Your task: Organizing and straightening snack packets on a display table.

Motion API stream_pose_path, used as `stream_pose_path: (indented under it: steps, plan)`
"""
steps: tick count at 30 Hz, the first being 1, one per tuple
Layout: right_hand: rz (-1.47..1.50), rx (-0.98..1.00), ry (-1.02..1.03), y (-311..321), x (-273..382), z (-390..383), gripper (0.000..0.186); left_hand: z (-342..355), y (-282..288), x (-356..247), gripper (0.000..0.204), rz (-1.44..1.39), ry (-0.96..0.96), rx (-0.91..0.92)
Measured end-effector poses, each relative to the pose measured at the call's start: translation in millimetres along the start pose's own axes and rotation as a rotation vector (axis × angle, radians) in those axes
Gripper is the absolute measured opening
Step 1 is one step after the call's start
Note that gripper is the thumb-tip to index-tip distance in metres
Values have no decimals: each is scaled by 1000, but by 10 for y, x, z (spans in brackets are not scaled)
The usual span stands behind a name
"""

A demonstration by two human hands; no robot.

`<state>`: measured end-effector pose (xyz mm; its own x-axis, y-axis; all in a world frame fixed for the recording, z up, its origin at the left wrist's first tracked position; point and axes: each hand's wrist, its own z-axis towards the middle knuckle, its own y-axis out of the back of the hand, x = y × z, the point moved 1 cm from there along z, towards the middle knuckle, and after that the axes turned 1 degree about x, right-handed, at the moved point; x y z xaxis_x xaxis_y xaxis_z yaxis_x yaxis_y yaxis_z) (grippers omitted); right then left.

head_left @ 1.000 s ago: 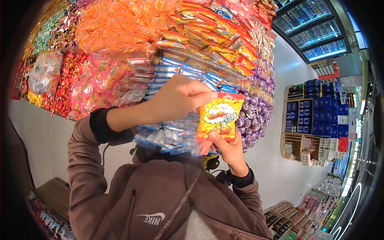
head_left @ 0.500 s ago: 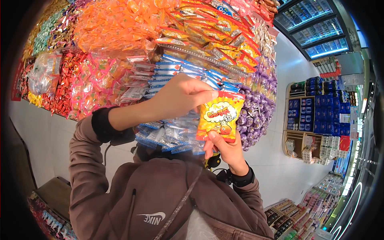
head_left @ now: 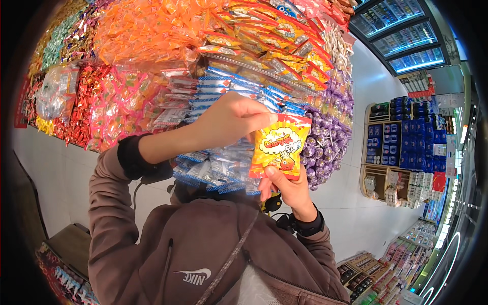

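Between my hands is a small yellow and red candy packet (head_left: 280, 145), held upright over the display with its printed front in view. My left hand (head_left: 231, 119) pinches its upper left corner between thumb and fingers. From below, my right hand (head_left: 291, 192) grips the bottom edge, thumb in front and fingers mostly hidden behind. Behind the packet lie rows of clear packets with blue checked edges (head_left: 211, 170). Purple-wrapped lollipops (head_left: 320, 147) bunch just to its right. Similar yellow and red packets (head_left: 284, 30) are piled farther back.
Orange-wrapped sweets (head_left: 147, 33), pink clear packets (head_left: 119, 104) and red foil sweets (head_left: 84, 94) fill the left of the display. A pale floor (head_left: 351, 213) runs along the right. Beyond it stand a shelf of blue goods (head_left: 406, 142) and a lit glass-door cooler (head_left: 399, 30).
Both hands keep the same hold on the candy packet. The view has shifted only very slightly.
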<state>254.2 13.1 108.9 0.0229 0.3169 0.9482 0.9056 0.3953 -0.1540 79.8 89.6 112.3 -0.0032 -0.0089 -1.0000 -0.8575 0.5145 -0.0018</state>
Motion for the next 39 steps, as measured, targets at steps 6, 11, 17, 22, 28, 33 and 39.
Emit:
stream_pose_path:
  steps: [6, 11, 17, 22, 28, 33, 39]
  plan:
    - [-3, 11, 1, 10, -7, 1, 21, 4, -3, 7, 28, -11, 10, 8]
    - [33, 38, -33, 48, -7, -2, 21, 7, -3, 14, 28, -26, 15, 8]
    - [17, 68, -18, 57, -13, 6, 21, 7, 4, 26, 27, -24, 20, 5]
    - [9, 62, -8, 74, -25, 13, 21, 18, 15, 17, 26, -15, 21, 33]
    - [36, 31, -10, 65, -21, 6, 21, 13, 13, -18, 27, -15, 35, 58]
    - [23, 53, -7, 68, -34, 7, 21, -5, 21, -25, 27, -17, 23, 54]
    - [-12, 9, 1, 117, 0, -7, 19, 11, 5, 84, 17, -149, -37, 38]
